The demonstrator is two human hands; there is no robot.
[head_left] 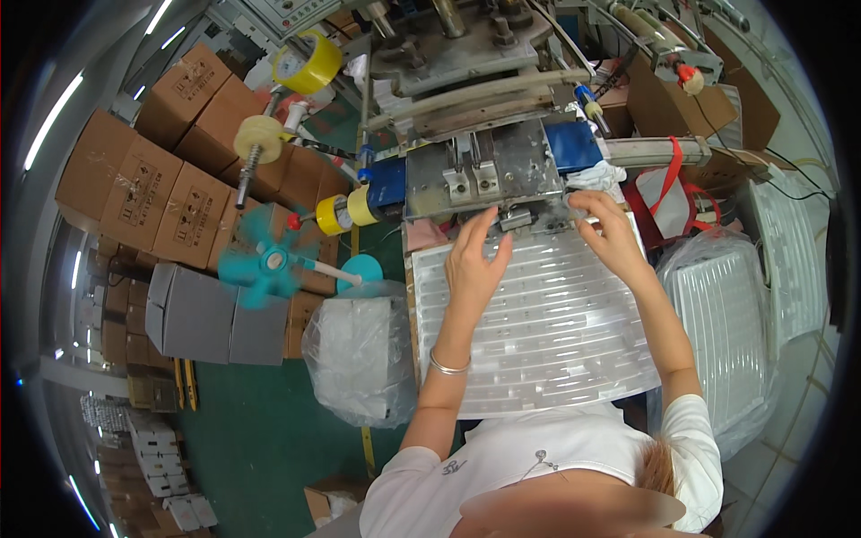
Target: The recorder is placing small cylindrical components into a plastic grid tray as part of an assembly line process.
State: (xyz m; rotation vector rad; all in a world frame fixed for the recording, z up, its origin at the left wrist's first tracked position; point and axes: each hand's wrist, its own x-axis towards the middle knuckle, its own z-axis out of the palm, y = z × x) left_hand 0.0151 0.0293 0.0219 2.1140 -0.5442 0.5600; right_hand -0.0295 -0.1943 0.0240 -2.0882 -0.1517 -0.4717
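Two hands, left [473, 255] part-open, seemingly empty, right [610, 235] curled, hold indeterminate, front the press bed [529, 168], apparently adjusting; next requires alignment.

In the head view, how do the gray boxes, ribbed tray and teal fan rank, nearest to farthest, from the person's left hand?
From the left hand:
1. Ribbed tray: just beneath it.
2. Teal fan: off to the left.
3. Gray boxes: farther left, past the fan.

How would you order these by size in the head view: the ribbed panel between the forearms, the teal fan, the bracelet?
1. Ribbed panel, clearly largest
2. Teal fan, blurred
3. Bracelet, smallest
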